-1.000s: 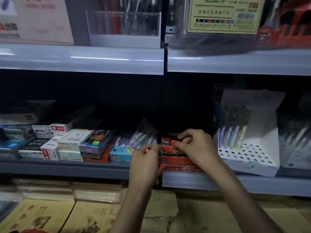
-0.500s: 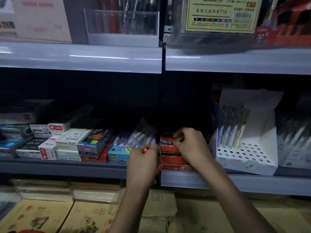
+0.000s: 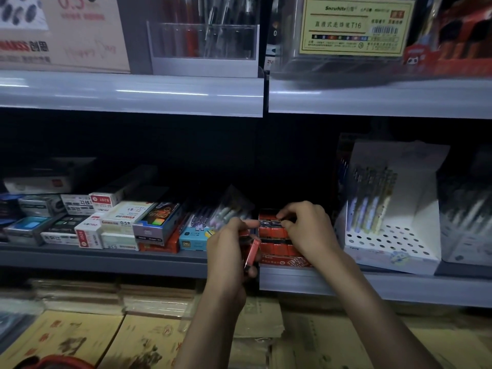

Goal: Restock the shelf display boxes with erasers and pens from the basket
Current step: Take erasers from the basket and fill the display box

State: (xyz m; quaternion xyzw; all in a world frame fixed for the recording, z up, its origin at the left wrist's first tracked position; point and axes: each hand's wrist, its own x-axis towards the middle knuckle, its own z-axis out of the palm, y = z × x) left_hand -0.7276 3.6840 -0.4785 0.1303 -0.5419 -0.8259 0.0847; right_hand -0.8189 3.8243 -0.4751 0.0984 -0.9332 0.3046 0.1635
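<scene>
Head view: dim light, lower shelf of a stationery rack. My left grip is curled round a small stack of red erasers. It holds them tilted just in front of the shelf edge, beside the left wall of the red display box. My right grip is narrow, thumb and forefinger pinching one eraser over the back rows of that box. The box sits at the shelf front with rows of red erasers inside. Left of it is a blue box, with bagged pens leaning behind. Right of it, near my right wrist, a white perforated pen stand holds upright pens. Brown cartons lie below the shelf. The eraser's print is too blurred to read
</scene>
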